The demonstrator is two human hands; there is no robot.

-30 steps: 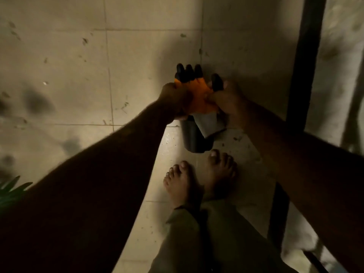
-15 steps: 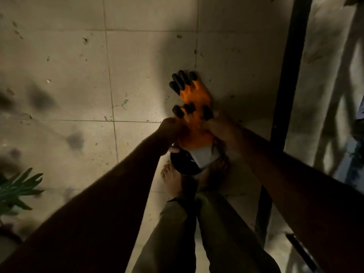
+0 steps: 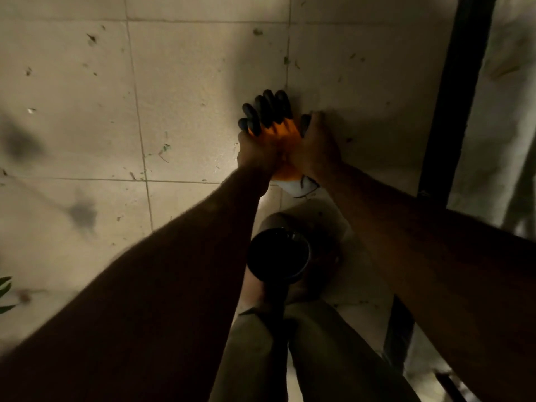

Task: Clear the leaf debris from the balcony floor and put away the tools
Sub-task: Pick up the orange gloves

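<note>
So the gloves (image 3: 275, 123), orange with black fingertips and a white cuff, are stacked together and squeezed between my two hands out in front of me, above the tiles. My left hand (image 3: 256, 153) has its fingers wrapped round one side and my right hand (image 3: 319, 143) grips the other, so both are closed on the pair. My guess is I'm at the putting-away part, at least for the gloves. Where they actually go, I can't tell from here.

Right under my hands, closer to my legs, is a dark round thing (image 3: 278, 256). It could be a pot or a container, but it's too dim to say, and I can't tell how it's held up.

The sweeping doesn't look finished to me, though. There are small leaf bits (image 3: 164, 147) scattered over the floor (image 3: 72, 126), with more up near the top and over to the right by the dark post (image 3: 458, 82). A bit of plant (image 3: 4, 282) pokes in at the left edge. No broom or dustpan is in sight, so I can't say if those are stowed.
</note>
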